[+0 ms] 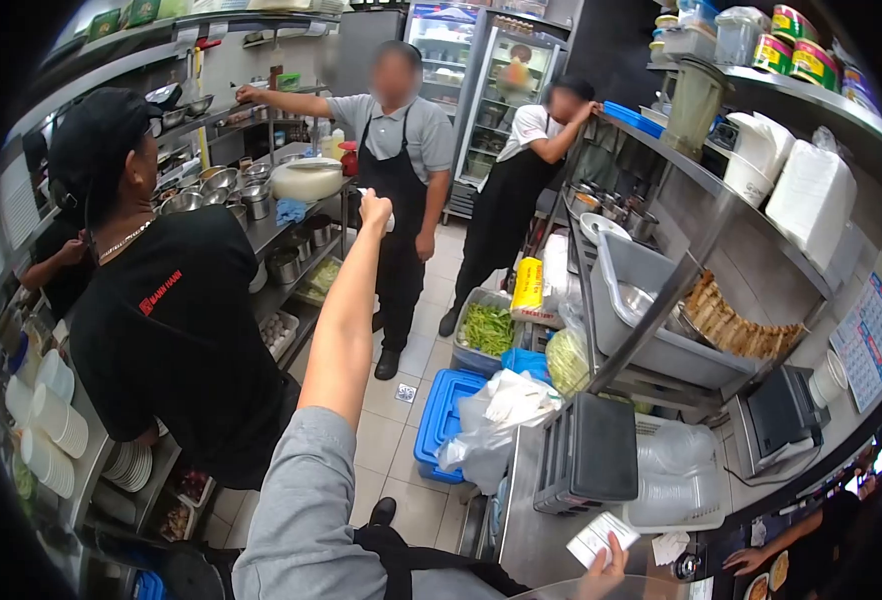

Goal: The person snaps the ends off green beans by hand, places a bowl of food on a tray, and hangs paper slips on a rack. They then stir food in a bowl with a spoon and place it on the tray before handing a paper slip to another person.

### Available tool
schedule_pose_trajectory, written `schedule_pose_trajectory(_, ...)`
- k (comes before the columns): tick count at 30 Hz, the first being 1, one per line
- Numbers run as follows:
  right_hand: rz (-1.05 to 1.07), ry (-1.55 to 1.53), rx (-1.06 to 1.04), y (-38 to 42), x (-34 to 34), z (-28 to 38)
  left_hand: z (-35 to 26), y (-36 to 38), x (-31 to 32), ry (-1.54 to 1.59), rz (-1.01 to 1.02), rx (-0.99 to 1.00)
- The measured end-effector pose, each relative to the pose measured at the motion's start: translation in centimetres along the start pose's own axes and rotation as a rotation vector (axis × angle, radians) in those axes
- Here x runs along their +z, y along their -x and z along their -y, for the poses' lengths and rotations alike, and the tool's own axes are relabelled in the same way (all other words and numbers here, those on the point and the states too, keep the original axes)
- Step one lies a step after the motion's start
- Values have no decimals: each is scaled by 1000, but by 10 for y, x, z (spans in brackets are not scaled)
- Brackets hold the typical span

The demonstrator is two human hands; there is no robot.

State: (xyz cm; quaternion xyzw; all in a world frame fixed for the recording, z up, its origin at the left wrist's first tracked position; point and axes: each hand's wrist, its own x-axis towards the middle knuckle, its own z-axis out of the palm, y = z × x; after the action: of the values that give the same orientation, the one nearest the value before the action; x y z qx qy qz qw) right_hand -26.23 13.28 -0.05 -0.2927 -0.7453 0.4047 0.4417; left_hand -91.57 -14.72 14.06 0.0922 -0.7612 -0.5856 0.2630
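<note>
My left arm is stretched far forward over the aisle. At its end, my left hand [375, 208] is closed round a small white thing, of which only bits show past the fingers. A person in a grey shirt and black apron [393, 170] stands just beyond it. Low at the right, my right hand [606, 572] pinches white paper slips [599, 540] with printed lines. They are above the steel counter [526, 530], near a black box [589, 450] and a white basket of clear plastic containers [673, 475].
A person in a black shirt [181, 290] stands close at the left. Another person [521, 150] leans on the right-hand shelf. A blue lidded box [451, 420], plastic bags [501, 420] and a tub of greens [488, 328] narrow the tiled floor [386, 435].
</note>
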Motion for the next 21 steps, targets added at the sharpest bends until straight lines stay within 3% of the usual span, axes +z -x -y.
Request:
schedule_pose_trajectory(3, -129, 186, -15, -2, -7, -18, 5, -21, -17, 8, -32, 19)
schedule_pose_trajectory(7, -435, 165, 81, -16, 33, -11, 47, -81, -2, 0, -66, 34)
schedule_pose_trajectory(10, -627, 542, -68, -27, 69, -53, 67, -108, -1, -37, 8, 31)
schedule_pose_trajectory(11, -590, 701, 83, -26, 82, -44, 84, -126, 8, 23, 12, 23)
schedule_pose_trajectory(15, -547, 755, 41, 10, 100, -147, 141, -194, 46, 377, 127, -38)
schedule_pose_trajectory(21, -464, 970, 168, 50, 136, -117, 163, -203, 74, 324, 185, -102)
